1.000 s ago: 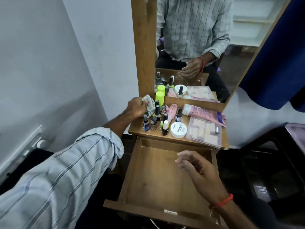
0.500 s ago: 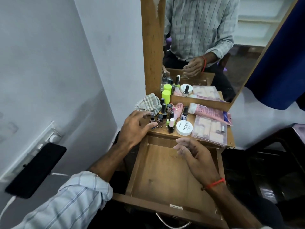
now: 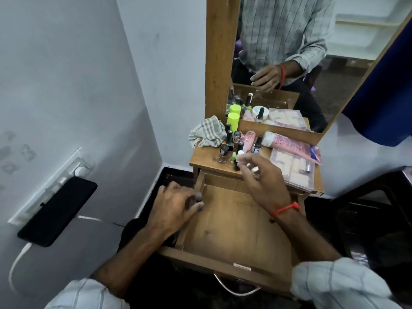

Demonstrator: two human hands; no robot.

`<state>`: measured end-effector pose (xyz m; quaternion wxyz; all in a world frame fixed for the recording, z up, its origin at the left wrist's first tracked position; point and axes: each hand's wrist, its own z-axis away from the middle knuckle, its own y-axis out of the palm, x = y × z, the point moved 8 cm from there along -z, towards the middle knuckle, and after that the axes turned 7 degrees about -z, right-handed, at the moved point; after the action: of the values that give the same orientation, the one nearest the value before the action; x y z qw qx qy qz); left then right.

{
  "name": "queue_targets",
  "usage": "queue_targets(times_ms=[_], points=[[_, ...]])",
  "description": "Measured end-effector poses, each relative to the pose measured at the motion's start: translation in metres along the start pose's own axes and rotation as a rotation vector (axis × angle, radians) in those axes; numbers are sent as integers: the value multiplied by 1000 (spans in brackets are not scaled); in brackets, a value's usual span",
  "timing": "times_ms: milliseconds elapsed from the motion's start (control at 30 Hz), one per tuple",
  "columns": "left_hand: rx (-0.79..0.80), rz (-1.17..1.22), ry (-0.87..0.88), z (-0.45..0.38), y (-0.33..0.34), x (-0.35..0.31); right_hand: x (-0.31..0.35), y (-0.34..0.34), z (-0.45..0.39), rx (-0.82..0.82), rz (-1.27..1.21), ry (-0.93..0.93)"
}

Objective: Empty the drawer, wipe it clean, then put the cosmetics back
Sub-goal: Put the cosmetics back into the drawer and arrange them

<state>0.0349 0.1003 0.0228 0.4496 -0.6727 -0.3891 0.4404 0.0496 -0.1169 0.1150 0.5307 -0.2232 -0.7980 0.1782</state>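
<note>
The wooden drawer (image 3: 223, 233) is pulled out and holds nothing. My left hand (image 3: 176, 210) is at its left rim, fingers curled round small dark-capped nail polish bottles (image 3: 199, 200). My right hand (image 3: 263, 181) hovers over the tabletop's front edge with loosely bent fingers, covering the white jar, beside a white-capped bottle (image 3: 239, 155). More nail polish bottles (image 3: 229, 143), a lime green bottle (image 3: 233, 121), a pink tube (image 3: 287, 143) and a clear pouch of pads (image 3: 296, 170) stand on the dressing table (image 3: 205, 159). A checked cloth (image 3: 207, 132) lies at its back left.
A mirror (image 3: 289, 52) rises behind the table. A black phone (image 3: 58, 210) rests on a wall socket at the left, with a white cable (image 3: 17, 259) hanging below. A blue curtain (image 3: 383, 85) and dark furniture (image 3: 367, 219) are at the right. The drawer handle (image 3: 234, 288) faces me.
My left hand left the cloth, took bottles from the tabletop's front left and came down to the drawer's left rim. My right hand rose from the drawer to the tabletop's front.
</note>
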Motion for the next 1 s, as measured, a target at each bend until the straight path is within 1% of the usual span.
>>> queue_targets(times_ms=[67,167,333,500,600,667,700,767,800,867,933,1000], points=[[103,53,-43,7,19,4,4,11,-18,45,218,-59],[205,118,-143,2,37,7,4,22,-44,78,479,-69],[230,151,-211,-4,50,1,5,40,-75,125,772,-114],[268,177,-211,0,53,-1,-5,53,-86,231,956,-122],[302,207,-195,5,52,-3,-4,52,-86,271,963,-123],[283,224,-202,6,45,0,4,50,-85,267,951,-141],[235,244,-214,5,37,4,11,48,-81,245,909,-164],[99,308,-279,4,16,16,20,41,-61,214,745,-200],[31,345,-327,3,6,24,18,42,-45,241,678,-200],[-61,378,-403,1,-9,39,-2,56,-7,398,645,-119],[-82,363,-421,-7,-16,43,-31,77,28,541,618,30],[-79,349,-401,-17,-18,37,-51,96,48,570,593,87]])
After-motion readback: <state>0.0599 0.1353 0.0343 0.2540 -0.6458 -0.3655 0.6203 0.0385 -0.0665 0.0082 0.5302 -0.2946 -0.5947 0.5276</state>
